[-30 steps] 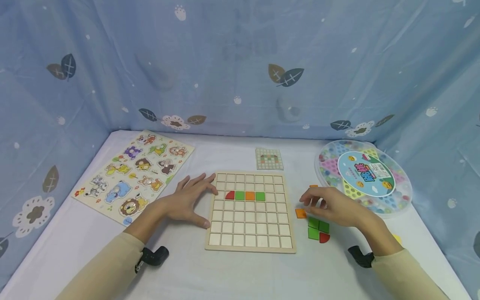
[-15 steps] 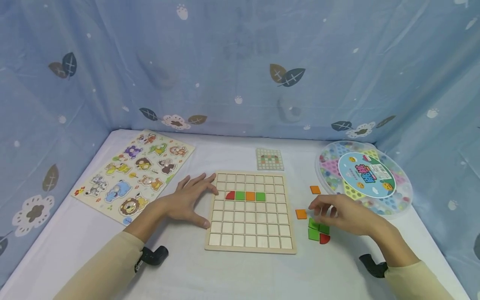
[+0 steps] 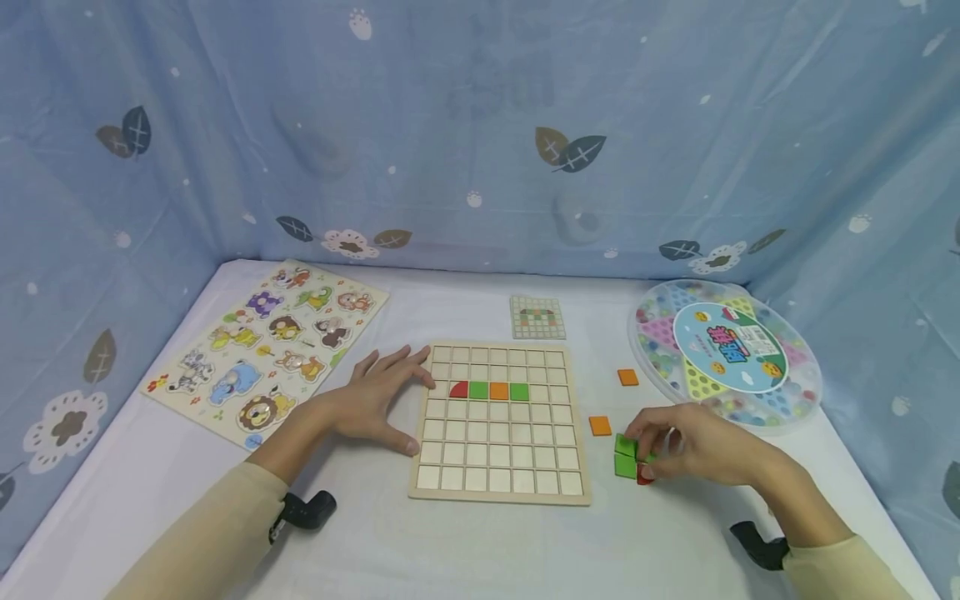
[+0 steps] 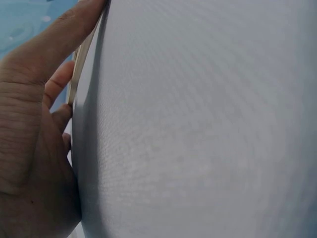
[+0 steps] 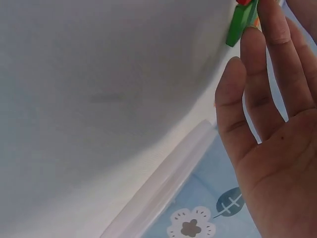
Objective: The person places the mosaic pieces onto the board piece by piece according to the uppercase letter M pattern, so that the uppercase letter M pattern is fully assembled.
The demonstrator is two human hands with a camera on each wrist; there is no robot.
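Note:
My left hand [image 3: 372, 398] rests at the left edge of a wooden grid board [image 3: 498, 492], fingers spread, thumb and fingertips touching its frame. One row of the board bears a red quarter-round tile [image 3: 459, 389], a green tile [image 3: 478, 390], an orange tile [image 3: 498, 391] and another green tile [image 3: 519, 392]. To the right of the board, my right hand [image 3: 693, 442] bends its fingers over several green tiles [image 3: 626, 466] and a loose red tile [image 3: 642, 477]. Its thumb tip covers part of the red tile; whether it pinches the tile is unclear. Two orange tiles [image 3: 600, 426] lie nearby.
A small pattern card [image 3: 537, 317] lies behind the board. An animal puzzle board [image 3: 266, 354] lies at the left. A round clear box of beads [image 3: 723, 354] stands at the back right. Patterned blue curtain [image 3: 480, 125] encloses the white tabletop.
My right hand has moved back from the orange tiles toward me and to the right, down to the red tile beside the green ones. The left hand has stayed at the board.

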